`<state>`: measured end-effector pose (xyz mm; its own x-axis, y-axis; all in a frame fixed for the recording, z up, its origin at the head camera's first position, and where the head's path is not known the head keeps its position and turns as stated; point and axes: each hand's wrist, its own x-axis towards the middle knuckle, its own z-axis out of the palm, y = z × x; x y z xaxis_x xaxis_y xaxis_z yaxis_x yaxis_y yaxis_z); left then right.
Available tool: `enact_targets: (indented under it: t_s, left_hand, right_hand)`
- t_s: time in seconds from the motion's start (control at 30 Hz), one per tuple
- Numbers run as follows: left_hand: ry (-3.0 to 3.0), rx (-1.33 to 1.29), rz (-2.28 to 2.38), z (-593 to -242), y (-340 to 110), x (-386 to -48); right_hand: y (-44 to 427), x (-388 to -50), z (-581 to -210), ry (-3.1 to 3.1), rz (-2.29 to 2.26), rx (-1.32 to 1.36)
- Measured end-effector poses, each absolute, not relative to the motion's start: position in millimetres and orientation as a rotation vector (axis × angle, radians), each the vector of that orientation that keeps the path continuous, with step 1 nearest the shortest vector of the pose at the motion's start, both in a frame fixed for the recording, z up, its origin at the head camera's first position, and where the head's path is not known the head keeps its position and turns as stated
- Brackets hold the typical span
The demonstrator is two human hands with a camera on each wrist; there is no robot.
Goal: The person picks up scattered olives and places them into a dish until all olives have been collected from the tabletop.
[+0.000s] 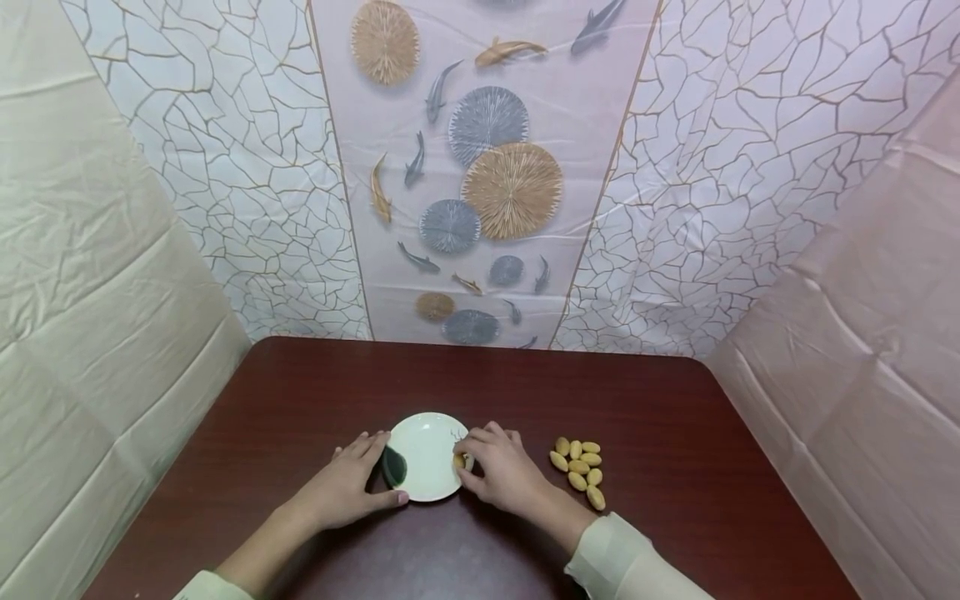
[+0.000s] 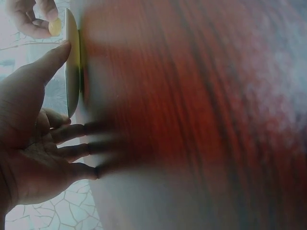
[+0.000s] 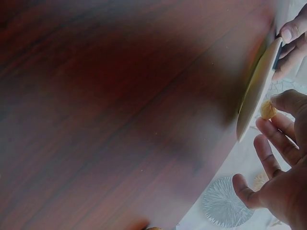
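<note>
A round white plate (image 1: 429,437) with a dark green patch at its left side lies on the table. My left hand (image 1: 341,492) holds its left rim between thumb and index finger; the other fingers stretch out beside it in the left wrist view. My right hand (image 1: 506,471) pinches a yellow oval piece (image 3: 268,109), like a date or nut, between thumb and fingertips. It is at the plate's right rim; whether it touches the plate I cannot tell. Several similar yellow oval pieces (image 1: 578,467) lie grouped on the table to the right of my right hand.
Dark red-brown wooden tabletop (image 1: 660,417) surrounds the plate. Behind it hangs a patterned cloth (image 1: 487,275) with fish and round shapes, and beige cloths (image 1: 97,333) line the sides.
</note>
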<state>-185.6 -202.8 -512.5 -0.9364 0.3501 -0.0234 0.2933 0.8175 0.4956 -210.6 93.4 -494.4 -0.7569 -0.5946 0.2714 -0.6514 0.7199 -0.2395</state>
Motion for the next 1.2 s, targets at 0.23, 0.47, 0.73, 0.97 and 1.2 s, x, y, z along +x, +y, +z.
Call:
enact_targets:
  t_s: [0.23, 0.47, 0.73, 0.97, 1.2]
  left_hand:
    - [2.877, 0.508, 0.769, -511, -202, -185]
    - [2.885, 0.508, 0.769, -509, -200, -184]
    - [2.882, 0.505, 0.772, -508, -200, -183]
    - [2.898, 0.508, 0.767, -509, -201, -183]
    - [2.893, 0.508, 0.775, -510, -201, -183]
  right_hand:
    - [88, -210, -494, -2.751, 0.482, 1.025]
    - [85, -211, -496, -2.761, 0.481, 1.024]
    - [90, -207, -498, -2.785, 0.507, 1.0]
    - [99, -202, -493, -2.774, 0.504, 0.997]
    - [111, -198, -490, -2.755, 0.482, 1.004]
